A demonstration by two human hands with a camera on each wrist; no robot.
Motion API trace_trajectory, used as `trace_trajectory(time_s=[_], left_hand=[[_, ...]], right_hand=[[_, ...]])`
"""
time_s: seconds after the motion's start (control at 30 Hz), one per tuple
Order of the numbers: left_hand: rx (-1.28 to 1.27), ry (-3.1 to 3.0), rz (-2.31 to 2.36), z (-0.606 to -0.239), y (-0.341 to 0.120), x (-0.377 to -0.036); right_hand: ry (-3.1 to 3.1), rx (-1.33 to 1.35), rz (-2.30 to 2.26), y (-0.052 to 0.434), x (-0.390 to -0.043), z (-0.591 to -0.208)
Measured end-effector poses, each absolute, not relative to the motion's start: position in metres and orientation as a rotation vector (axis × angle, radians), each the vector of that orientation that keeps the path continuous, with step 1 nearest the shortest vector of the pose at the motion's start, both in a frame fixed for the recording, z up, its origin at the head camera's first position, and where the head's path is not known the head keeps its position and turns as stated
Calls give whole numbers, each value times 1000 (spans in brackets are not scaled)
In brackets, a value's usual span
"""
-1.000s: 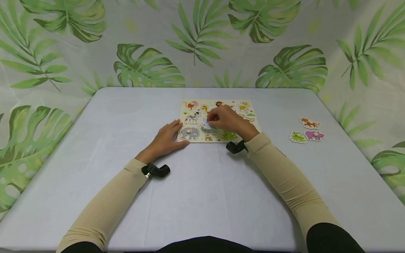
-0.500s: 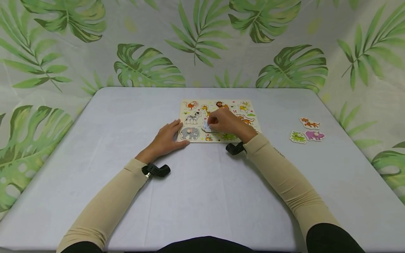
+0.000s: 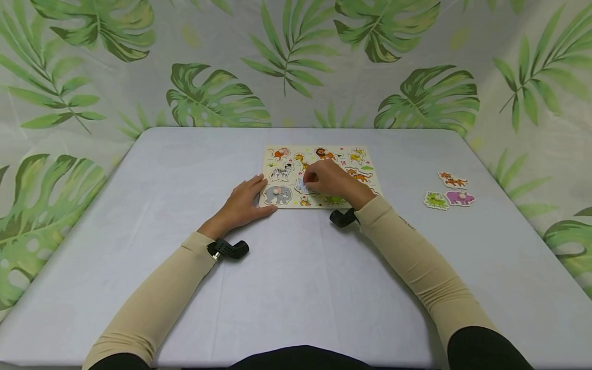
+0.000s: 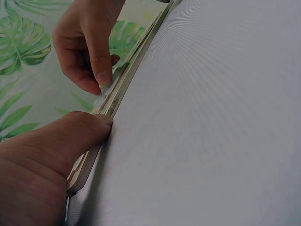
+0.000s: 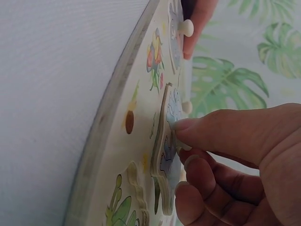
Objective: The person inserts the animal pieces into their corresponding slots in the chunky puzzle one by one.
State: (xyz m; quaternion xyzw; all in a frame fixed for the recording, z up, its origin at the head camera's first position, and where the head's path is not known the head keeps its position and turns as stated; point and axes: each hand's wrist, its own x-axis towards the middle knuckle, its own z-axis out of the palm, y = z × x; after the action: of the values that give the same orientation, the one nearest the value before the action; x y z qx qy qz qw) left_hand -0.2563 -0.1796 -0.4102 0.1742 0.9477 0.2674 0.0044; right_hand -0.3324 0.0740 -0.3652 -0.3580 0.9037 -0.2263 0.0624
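While the left hand (image 3: 240, 203) lies straight-fingered at the near left corner of the puzzle board (image 3: 296, 204), the head view shows the right hand (image 3: 329, 177) pinching a blue piece (image 3: 300, 186) over the board's middle; three loose pieces (image 3: 459, 199) lie rightward on the desk (image 3: 277, 282). Left wrist view: the left thumb (image 4: 89, 129) touches the board's near edge; too light a brace could let it slide. Right wrist view: the blue piece stands proud; I cannot tell whether it is seated, and misaligned pressing could jam it.
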Motion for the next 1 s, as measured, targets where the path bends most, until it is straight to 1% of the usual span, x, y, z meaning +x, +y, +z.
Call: trace_trajectory(time_s=[0.7,1.0], left_hand=[[549,2966,863,-411,-180,-256],[547,2966,846,-411,-180,-257]], right_hand=[[2730,-1078,-698,74,-332,-368],[2728,-1036,-696,73,-331,-367]])
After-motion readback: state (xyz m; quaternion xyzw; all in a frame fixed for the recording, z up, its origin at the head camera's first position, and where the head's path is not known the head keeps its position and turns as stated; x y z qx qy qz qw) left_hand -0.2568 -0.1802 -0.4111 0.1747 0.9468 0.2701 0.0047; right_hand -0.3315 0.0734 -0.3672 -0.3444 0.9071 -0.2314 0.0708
